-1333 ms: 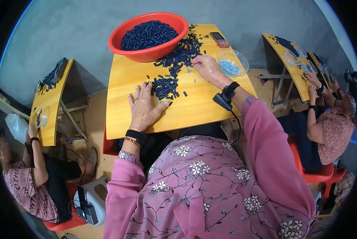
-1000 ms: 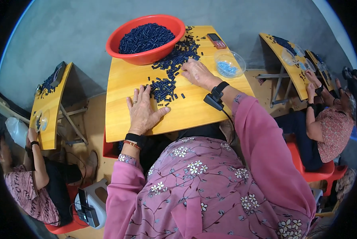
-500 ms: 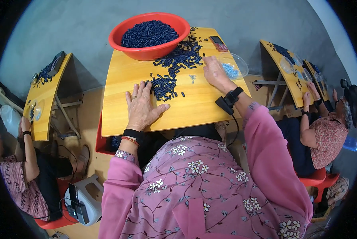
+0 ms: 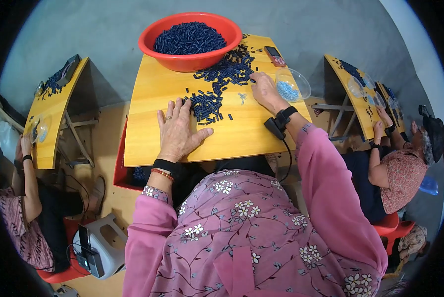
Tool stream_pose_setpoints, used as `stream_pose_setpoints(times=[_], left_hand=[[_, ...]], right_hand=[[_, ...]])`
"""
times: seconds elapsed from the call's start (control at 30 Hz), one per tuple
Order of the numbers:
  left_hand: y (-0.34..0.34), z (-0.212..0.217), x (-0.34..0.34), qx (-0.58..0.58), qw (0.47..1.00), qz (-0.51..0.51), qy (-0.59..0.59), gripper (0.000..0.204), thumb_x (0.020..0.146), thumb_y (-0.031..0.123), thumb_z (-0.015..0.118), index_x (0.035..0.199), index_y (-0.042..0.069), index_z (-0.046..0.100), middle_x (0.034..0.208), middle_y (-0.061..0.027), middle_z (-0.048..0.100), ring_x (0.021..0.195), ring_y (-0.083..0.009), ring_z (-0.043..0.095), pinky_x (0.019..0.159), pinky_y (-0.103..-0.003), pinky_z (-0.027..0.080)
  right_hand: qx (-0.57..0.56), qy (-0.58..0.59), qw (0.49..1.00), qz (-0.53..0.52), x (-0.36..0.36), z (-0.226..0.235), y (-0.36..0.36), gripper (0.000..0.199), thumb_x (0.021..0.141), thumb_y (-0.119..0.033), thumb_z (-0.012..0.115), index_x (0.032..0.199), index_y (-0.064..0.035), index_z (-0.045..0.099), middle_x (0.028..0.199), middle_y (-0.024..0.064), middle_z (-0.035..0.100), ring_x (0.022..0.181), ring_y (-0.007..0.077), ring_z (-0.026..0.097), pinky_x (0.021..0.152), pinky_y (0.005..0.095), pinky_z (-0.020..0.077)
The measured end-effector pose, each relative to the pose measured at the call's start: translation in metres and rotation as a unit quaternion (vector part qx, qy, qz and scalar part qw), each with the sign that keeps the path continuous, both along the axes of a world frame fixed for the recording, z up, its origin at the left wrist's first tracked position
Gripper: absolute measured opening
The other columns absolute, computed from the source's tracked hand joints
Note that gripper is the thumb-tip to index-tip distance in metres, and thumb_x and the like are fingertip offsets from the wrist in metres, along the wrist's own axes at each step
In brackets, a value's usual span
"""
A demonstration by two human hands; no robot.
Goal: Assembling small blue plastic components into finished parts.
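Head view, looking down on a yellow counter [image 4: 147, 119]. The left hand [image 4: 176, 129] lies palm down with its fingers extended and slightly parted, thumb spread wide; its fingertips reach the left edge of a small heap [image 4: 207, 107] of dark, short cylinders. The right hand [image 4: 266, 91] has its fingers curled in, their tips narrowly gathered at the right edge of a larger, scattered heap [image 4: 228, 72]; whether they grip a piece cannot be told. A few pale bits [image 4: 242, 97] lie between the small heap and the right hand. Just beyond that hand, to the right, a clear bowl [image 4: 305, 85] contains light blue pieces [image 4: 287, 91]. At the far left corner stands a red basin [image 4: 190, 63], filled with more dark cylinders [image 4: 190, 38]; the larger heap extends from beside it toward the small one. A phone [image 4: 275, 56] lies near the far right corner. On either side, co-workers [image 4: 403, 177] sit at similar counters [image 4: 53, 131] bearing dark pieces and clear bowls.
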State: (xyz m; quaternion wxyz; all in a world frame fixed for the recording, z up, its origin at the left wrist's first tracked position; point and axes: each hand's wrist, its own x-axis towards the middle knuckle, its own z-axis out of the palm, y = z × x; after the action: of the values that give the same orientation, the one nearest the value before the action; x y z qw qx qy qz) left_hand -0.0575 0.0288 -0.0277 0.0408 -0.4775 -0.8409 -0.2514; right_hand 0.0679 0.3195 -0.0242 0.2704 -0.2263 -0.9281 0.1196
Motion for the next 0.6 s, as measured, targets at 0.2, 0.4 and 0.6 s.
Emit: stream_pose_setpoints(times=[0.2,0.4,0.6], left_hand=[[0.000,0.000,-0.002,-0.009,1.000,0.001,-0.005,0.093,0.069,0.054,0.077,0.139,0.003,0.043,0.146,-0.0245,0.038,0.139,-0.0413,0.031,0.113,-0.061,0.015],[-0.001,-0.003,-0.001,-0.009,1.000,0.003,0.001,0.093,0.069,0.055,0.076,0.139,0.002,0.044,0.146,-0.0253,0.039,0.139,-0.0417,0.031,0.113,-0.061,0.015],[0.001,-0.001,0.000,-0.007,1.000,0.002,0.001,0.092,0.070,0.055,0.076,0.138,0.002,0.044,0.146,-0.0260,0.039,0.139,-0.0418,0.031,0.113,-0.061,0.016]], right_hand=[[-0.143,0.048,0.989,0.003,0.013,0.009,-0.012,0.033,0.079,0.007,0.050,0.109,0.0054,0.064,0.109,0.0256,0.064,0.106,0.0389,0.061,0.094,0.0404,0.0477],[-0.106,0.014,0.994,0.000,0.014,0.016,-0.012,0.031,0.082,0.005,0.052,0.111,0.0046,0.064,0.108,0.0244,0.064,0.107,0.0377,0.061,0.096,0.0398,0.0473],[-0.075,0.001,0.997,-0.030,0.002,0.010,0.006,0.032,0.081,0.002,0.055,0.111,0.0032,0.066,0.107,0.0264,0.063,0.103,0.0398,0.060,0.093,0.0421,0.0476]])
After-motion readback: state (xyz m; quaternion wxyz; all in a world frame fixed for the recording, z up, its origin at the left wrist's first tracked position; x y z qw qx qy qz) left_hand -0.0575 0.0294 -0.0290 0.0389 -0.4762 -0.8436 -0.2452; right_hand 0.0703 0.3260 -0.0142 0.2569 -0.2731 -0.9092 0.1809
